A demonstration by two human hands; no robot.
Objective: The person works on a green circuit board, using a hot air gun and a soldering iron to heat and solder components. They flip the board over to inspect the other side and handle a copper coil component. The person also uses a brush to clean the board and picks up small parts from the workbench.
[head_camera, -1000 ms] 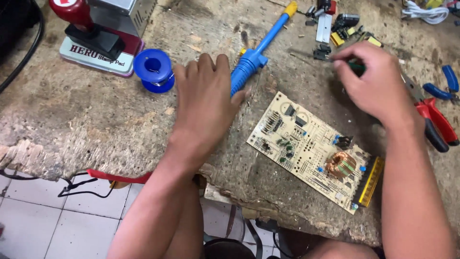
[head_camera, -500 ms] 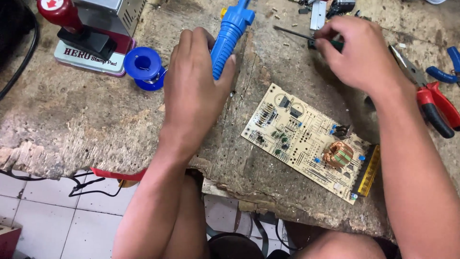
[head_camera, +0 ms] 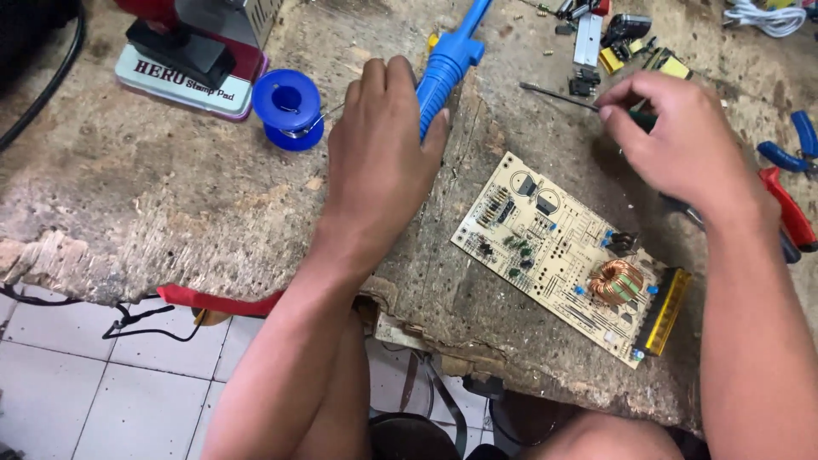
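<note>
The left hand (head_camera: 379, 162) wraps around a blue desoldering pump (head_camera: 449, 58) near the workbench's (head_camera: 153, 196) far edge. The right hand (head_camera: 677, 140) pinches a thin screwdriver (head_camera: 562, 98) above the cream circuit board (head_camera: 567, 255), which lies by the near edge.

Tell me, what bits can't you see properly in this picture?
Head view:
- Blue tool: its top is cut off by the picture's edge; the left hand covers its lower end.
- Thin tool: the right hand hides its handle.
- Small parts: too small to name.
</note>
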